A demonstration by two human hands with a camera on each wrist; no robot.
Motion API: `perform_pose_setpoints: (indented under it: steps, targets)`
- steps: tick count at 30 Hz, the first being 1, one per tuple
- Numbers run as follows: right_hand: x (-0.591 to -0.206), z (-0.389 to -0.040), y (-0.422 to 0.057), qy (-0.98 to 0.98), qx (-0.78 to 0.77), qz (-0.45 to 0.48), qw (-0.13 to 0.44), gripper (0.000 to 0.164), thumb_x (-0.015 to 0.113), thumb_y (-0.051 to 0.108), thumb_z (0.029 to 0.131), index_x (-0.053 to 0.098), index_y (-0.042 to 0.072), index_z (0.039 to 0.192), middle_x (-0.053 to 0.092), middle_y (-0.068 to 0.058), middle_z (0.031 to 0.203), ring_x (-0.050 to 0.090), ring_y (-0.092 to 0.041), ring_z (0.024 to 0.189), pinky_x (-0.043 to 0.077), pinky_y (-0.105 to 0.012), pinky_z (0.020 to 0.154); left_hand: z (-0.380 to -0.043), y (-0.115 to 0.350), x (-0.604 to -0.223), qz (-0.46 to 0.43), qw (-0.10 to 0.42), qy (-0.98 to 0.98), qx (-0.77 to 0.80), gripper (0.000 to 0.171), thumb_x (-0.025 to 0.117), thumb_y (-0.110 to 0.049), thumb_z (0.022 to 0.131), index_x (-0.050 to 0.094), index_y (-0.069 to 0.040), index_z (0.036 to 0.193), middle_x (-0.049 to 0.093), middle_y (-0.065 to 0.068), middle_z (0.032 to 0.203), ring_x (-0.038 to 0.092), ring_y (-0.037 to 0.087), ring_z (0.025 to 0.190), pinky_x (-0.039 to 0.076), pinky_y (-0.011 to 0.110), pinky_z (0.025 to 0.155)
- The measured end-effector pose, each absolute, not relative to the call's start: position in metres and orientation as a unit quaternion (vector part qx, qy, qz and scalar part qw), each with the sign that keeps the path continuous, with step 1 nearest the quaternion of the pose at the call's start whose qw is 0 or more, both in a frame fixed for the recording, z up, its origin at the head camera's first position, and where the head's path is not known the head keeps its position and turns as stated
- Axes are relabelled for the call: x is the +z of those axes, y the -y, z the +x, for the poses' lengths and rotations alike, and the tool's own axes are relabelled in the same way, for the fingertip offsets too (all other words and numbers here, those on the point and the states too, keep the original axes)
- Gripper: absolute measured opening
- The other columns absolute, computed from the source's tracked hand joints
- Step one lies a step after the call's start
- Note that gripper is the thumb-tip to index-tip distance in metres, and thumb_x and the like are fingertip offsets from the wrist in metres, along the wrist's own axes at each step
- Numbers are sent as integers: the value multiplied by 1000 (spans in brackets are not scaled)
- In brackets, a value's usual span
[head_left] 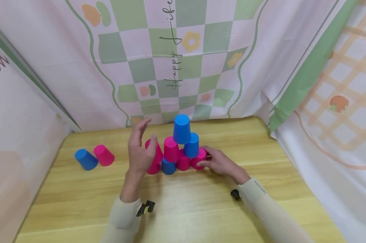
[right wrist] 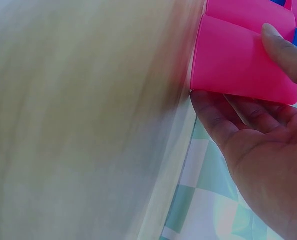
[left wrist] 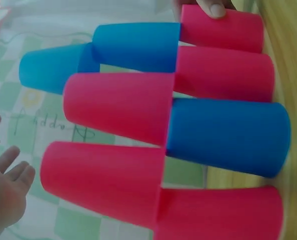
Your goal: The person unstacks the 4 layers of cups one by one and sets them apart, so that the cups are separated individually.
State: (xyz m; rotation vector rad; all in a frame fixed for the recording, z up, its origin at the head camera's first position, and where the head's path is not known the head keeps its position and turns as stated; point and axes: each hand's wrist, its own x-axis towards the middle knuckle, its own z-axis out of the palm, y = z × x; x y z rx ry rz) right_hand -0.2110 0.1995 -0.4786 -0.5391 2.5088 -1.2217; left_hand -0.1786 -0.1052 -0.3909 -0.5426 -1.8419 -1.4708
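Upside-down plastic cups form a stepped stack. Its bottom row runs from a pink cup (head_left: 153, 169) through a blue cup (head_left: 168, 167) and another pink cup (head_left: 183, 162) to the right-end pink cup (right wrist: 233, 60). Above them sit two pink cups (head_left: 171, 149) and a blue cup (head_left: 191, 145), with one blue cup (head_left: 181, 130) at the top right. My right hand (head_left: 222, 162) grips the right-end cup, thumb in front and fingers behind. Beside the stack's left end, my left hand (head_left: 140, 152) is raised with fingers apart, holding nothing; it partly hides the left cups in the head view.
At the left of the wooden table (head_left: 183, 209) a blue cup (head_left: 86, 159) and a pink cup (head_left: 104, 155) stand side by side, upside down. A checked curtain (head_left: 189, 67) hangs along the back edge, with more cloth on both sides.
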Motion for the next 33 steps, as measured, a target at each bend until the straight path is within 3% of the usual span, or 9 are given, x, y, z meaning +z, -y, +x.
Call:
perform_pose_setpoints:
  steps: [5,9,14,19,27,33]
  targets:
    - [-478,-211,-199,-873,-425,-184,153,58,80,32,95,56,20,147,68,0,130,65,-24,118,59,-43,99,-178,97,-381,-247,340,723,-548,57,69,2,92,52,4,146,57,17,148,51,33,143,45,52,118]
    - [-477,-211,-199,-873,-424,-181,157,58,80,33,95,56,22,146,68,1,130,64,-24,117,59,-43,99,-177,89,-372,-257,296,743,-543,67,74,1,92,47,-3,153,52,13,154,47,29,146,44,55,119]
    - [-476,-211,-199,-874,-424,-179,157,57,80,34,95,57,23,146,68,1,130,65,-23,118,59,-43,99,-178,79,-364,-238,239,785,-520,80,82,-15,92,40,-16,160,45,3,161,42,22,151,44,49,120]
    - [-475,-210,-199,-874,-422,-181,157,58,79,34,95,56,23,146,68,1,130,65,-23,117,60,-43,99,-177,71,-361,-214,196,811,-508,87,84,-23,91,35,-22,163,43,-1,164,40,17,153,45,43,120]
    - [-475,-209,-199,-875,-421,-182,158,58,79,33,95,56,22,147,68,1,130,65,-23,117,60,-43,99,-175,60,-359,-178,137,822,-523,86,84,-27,92,35,-25,163,49,4,159,52,29,145,50,48,113]
    - [-475,-210,-198,-876,-419,-182,154,57,80,32,95,57,21,146,68,0,129,65,-24,117,59,-44,100,-175,53,-362,-166,110,832,-518,86,81,-25,94,32,-28,164,48,4,160,51,31,146,53,53,108]
